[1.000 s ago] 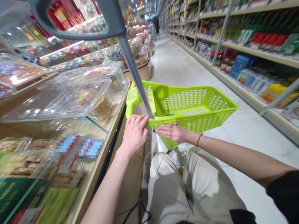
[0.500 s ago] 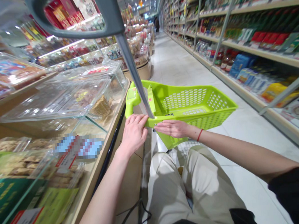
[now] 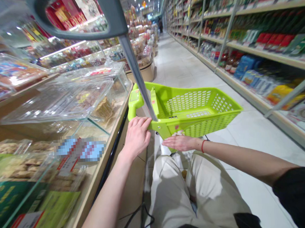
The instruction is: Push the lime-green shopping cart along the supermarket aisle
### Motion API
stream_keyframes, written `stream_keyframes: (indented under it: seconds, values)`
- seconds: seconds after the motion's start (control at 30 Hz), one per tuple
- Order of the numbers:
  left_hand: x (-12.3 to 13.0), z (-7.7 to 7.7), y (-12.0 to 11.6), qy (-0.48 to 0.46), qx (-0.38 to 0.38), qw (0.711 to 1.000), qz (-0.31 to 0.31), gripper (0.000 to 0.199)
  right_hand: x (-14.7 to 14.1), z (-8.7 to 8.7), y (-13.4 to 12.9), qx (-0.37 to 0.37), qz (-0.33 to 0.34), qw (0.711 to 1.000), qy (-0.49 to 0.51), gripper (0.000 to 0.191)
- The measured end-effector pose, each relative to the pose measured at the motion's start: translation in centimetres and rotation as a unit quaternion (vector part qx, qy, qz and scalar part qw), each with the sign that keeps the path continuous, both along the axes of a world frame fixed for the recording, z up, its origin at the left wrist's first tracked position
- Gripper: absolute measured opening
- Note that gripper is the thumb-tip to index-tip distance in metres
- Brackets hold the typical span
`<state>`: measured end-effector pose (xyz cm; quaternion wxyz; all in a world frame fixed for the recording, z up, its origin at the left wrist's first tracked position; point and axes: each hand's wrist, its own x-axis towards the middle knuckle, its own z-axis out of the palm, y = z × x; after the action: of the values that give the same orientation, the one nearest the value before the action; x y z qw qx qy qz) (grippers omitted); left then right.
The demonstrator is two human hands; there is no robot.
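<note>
Left hand [image 3: 138,135] bent over the rim corner of the lime-green rolling shopping basket [image 3: 207,125], right by the foot of the grey metal pole [image 3: 137,72]; thumb side hidden, so can't tell if it's clamped or just resting. Right hand [image 3: 178,143] flat, fingers together, nothing held — sits low at the basket's near side wall, just below the flowery print [image 3: 178,132]; contact unclear. Basket stands on the aisle floor ahead of the knees, beside the wooden counter edge [image 3: 115,135]. Step in hand looks like wiping or feeling the side wall while the left steadies — next move probably calls for a flat right palm, light pressure, left firm on the rim
</note>
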<state>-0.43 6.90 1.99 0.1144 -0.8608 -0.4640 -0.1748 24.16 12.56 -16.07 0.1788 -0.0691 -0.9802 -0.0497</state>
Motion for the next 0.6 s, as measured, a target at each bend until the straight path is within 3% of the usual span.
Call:
stream_keyframes:
  seconds: [0.1,0.3,0.4,0.5,0.6]
  values:
    - [0.0,-0.1,0.0,0.0,0.0,1.0,0.001,0.045,0.1,1.0,0.3,0.028,0.015,1.0,-0.002,0.051]
    - [-0.1,-0.1,0.2,-0.002,0.002,1.0,0.001,0.046,-1.0,5.7,0.6,0.113,0.019,0.992,0.046,0.056]
    - [-0.1,-0.1,0.2,-0.003,0.005,1.0,0.002,0.045,-1.8,6.9,0.8,0.142,0.012,0.986,0.087,0.053]
    - [-0.1,-0.1,0.1,-0.002,0.009,1.0,0.0,0.043,-2.3,6.1,1.0,0.128,0.006,0.987,0.097,0.05]
    - [-0.1,-0.1,0.1,0.0,0.01,1.0,-0.001,0.043,-2.3,3.5,0.9,0.076,0.011,0.994,0.076,0.05]
